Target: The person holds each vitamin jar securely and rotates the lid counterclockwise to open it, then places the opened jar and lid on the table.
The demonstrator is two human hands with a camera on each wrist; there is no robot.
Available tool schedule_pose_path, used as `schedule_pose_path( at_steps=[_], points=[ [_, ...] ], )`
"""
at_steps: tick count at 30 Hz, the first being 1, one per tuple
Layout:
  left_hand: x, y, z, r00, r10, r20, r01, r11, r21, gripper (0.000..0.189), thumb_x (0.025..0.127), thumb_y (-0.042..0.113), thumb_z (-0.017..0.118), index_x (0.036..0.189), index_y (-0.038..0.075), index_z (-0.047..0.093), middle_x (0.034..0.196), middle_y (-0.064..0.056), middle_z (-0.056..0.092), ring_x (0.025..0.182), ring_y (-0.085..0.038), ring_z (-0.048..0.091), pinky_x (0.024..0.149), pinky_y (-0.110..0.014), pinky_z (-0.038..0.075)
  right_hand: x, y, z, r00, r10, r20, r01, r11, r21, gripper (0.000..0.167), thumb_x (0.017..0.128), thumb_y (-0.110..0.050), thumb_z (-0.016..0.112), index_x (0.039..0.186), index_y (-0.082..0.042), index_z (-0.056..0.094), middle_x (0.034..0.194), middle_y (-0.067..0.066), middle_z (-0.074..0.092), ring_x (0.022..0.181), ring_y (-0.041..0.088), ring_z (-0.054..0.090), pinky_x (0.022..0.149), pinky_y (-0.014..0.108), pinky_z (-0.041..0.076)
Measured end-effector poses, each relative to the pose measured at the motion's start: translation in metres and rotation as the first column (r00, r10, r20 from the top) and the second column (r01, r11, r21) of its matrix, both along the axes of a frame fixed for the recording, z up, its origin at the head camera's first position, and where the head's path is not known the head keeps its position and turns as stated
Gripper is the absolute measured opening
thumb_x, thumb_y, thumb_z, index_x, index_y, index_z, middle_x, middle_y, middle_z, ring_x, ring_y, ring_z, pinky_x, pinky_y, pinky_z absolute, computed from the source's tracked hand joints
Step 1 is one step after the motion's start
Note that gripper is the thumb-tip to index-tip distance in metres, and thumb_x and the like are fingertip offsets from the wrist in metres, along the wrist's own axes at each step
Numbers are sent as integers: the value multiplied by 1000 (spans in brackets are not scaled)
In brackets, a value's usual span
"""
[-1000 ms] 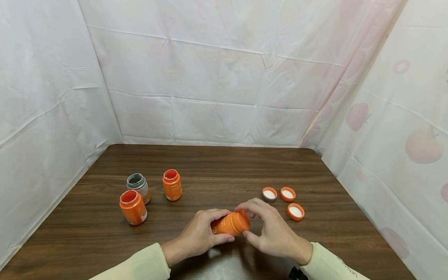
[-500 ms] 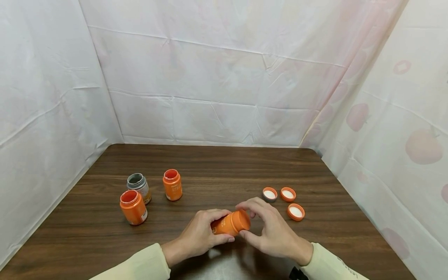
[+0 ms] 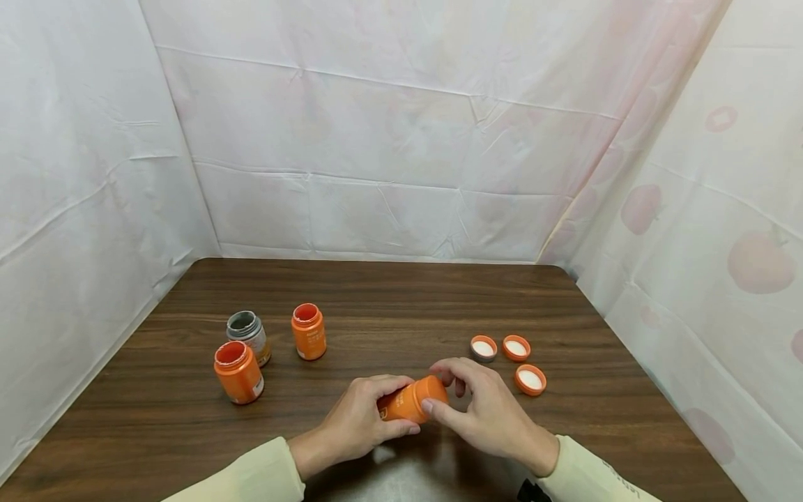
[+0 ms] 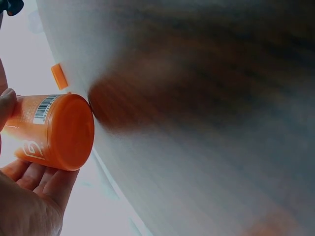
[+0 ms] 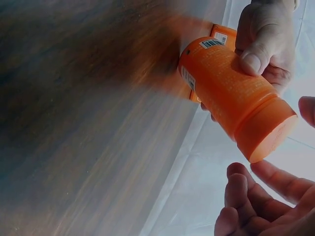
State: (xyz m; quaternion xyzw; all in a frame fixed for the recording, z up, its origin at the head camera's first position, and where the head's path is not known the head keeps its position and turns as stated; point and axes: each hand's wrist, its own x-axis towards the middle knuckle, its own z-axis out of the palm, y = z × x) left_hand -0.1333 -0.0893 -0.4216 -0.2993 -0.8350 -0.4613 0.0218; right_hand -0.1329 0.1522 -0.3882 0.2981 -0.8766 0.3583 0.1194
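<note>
My left hand (image 3: 360, 418) grips an orange plastic bottle (image 3: 401, 406), which lies tilted with its orange cap (image 3: 436, 390) toward the right. In the left wrist view, the bottle's round base (image 4: 73, 132) faces the camera. The cap is on the bottle's neck. At the cap is my right hand (image 3: 488, 411): its thumb lies over the cap's near side and its index fingertip is at the far edge. In the right wrist view, that fingertip meets the rim of the cap (image 5: 268, 130), while the other fingers are curled below it.
To the left stand two uncapped orange bottles (image 3: 241, 376), (image 3: 309, 336) and an uncapped grey bottle (image 3: 257, 338). Two orange caps (image 3: 530, 380), (image 3: 516, 348) and a grey-sided cap (image 3: 483, 348) lie upturned at right. Pale sheets (image 3: 389, 139) surround the wooden table (image 3: 389, 300).
My right thumb has moved up from the cap's lower edge onto its near side, and the right fingers have shifted slightly right. The left hand and the bottle have stayed in place.
</note>
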Motion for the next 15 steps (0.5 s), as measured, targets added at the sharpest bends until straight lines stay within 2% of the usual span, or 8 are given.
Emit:
schedule_pose_path(
  at_steps=[8,11,15],
  points=[
    [0,0,-1,1000,4,2,-4,1000,0,45,81,25,90,123,22,71,112,11,70,91,-5,63,82,-26,54,1,-1,2,993,-65,99,61,997,49,34,90,-51,76,111,-25,69,85,-12,61,67,9,53,58,22,43],
    [1,0,0,1000,4,11,-4,1000,-3,45,81,25,90,123,23,71,112,12,69,91,-5,63,82,-26,54,0,-2,3,989,-69,130,62,997,56,31,90,-52,76,107,-27,69,82,-14,61,64,7,51,55,22,42],
    [1,0,0,1000,3,15,-3,1000,-5,45,81,25,90,123,23,71,112,12,69,91,-5,63,82,-26,54,1,-2,3,987,-54,149,48,998,47,27,89,-50,78,104,-29,69,80,-18,61,63,10,54,55,22,43]
  ],
)
